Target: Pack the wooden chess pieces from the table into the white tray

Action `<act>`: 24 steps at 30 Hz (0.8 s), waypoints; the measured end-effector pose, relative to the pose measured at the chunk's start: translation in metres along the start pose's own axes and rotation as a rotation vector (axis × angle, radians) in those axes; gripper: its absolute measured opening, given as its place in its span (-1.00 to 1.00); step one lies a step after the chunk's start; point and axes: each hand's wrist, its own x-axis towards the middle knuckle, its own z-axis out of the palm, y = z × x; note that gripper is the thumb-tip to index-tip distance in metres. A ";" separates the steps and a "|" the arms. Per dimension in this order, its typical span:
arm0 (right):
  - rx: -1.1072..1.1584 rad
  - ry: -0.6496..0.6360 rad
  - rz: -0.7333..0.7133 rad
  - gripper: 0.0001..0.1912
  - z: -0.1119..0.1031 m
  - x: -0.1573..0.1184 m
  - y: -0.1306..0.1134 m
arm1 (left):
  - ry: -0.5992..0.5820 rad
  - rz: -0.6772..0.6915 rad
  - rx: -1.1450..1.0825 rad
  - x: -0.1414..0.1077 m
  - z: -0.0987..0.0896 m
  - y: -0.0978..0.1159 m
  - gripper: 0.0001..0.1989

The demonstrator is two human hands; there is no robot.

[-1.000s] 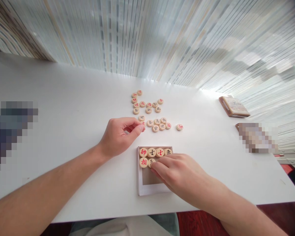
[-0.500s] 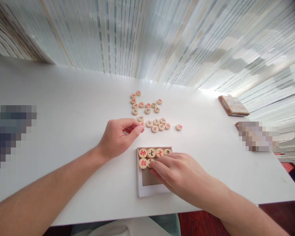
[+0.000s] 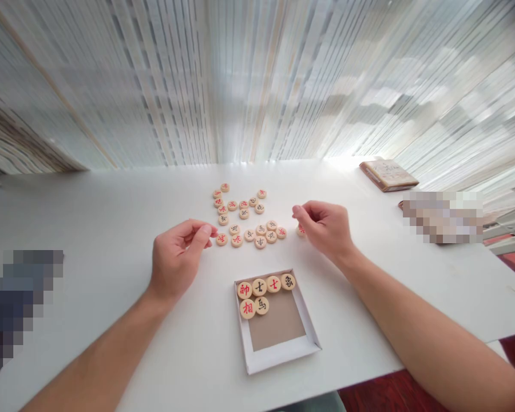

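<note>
My left hand [image 3: 178,257] hovers over the table left of the xiangqi pieces, thumb and fingers drawn together with no piece showing between them. Its fingertips are beside a red piece [image 3: 222,240]; another red piece [image 3: 237,241] lies just right of that. My right hand [image 3: 326,226] is loosely closed, with no piece seen in it, by a red piece [image 3: 301,231] that its thumb side partly covers. Below the hands is a shallow white box [image 3: 283,357] with a row of pieces along its far side, plus a red piece [image 3: 248,309] and a black horse piece [image 3: 261,305] in the second row.
Several loose pieces [image 3: 244,213] lie in scattered groups beyond the box. At the far right is a flat brown box [image 3: 388,174], with a blurred-out object [image 3: 442,217] in front. A striped curtain [image 3: 240,86] hangs along the white table's [image 3: 124,212] back edge.
My right hand has left the horse piece in the box and moved up and right to the lone red piece. My left hand has drawn back left, uncovering red pieces. The view has shifted.
</note>
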 end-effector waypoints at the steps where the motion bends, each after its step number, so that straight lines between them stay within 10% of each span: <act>1: 0.007 0.022 0.003 -0.66 0.001 0.003 0.005 | 0.017 -0.010 0.004 0.002 -0.001 -0.001 -0.78; 11: -0.280 -0.217 -0.331 -0.69 0.034 -0.003 -0.004 | 0.004 -0.021 0.063 -0.001 0.011 -0.008 -0.77; 24: -0.122 -0.203 -0.304 -0.95 0.036 -0.006 -0.018 | -0.013 0.005 0.034 -0.003 0.013 -0.011 -0.78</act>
